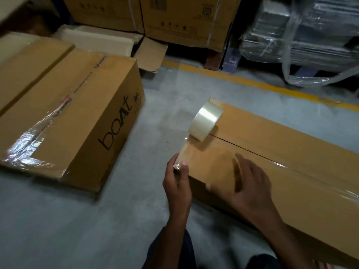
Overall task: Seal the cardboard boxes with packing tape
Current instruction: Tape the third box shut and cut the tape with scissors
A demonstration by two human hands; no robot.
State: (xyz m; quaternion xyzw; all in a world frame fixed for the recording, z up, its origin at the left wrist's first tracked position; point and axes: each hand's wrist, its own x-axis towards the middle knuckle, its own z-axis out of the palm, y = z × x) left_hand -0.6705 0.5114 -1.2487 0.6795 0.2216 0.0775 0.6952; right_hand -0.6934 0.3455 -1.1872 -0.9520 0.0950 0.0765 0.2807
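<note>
Glossy clear plastic tape roll [206, 121], matt brown cardboard box [281, 152]

A clear tape roll [206, 121] stands on edge on the long cardboard box [281, 152], just beyond the left grip [177, 179], which pinches its pulled-out strip [184, 152] over the open flap seam [252, 150].

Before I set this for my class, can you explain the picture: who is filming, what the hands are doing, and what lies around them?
There is one picture, from a camera worn on a person's head, looking down at their own bare hands. No machine is involved. The left hand pinches the free end of clear tape pulled from the tape roll, which stands on edge on the long box, over its centre seam. The right hand is blurred, open, above that box's lid. Nearer the right edge the seam already looks taped. To the left, on the concrete floor, sits a taped box printed "boat". More cartons stand behind.
</note>
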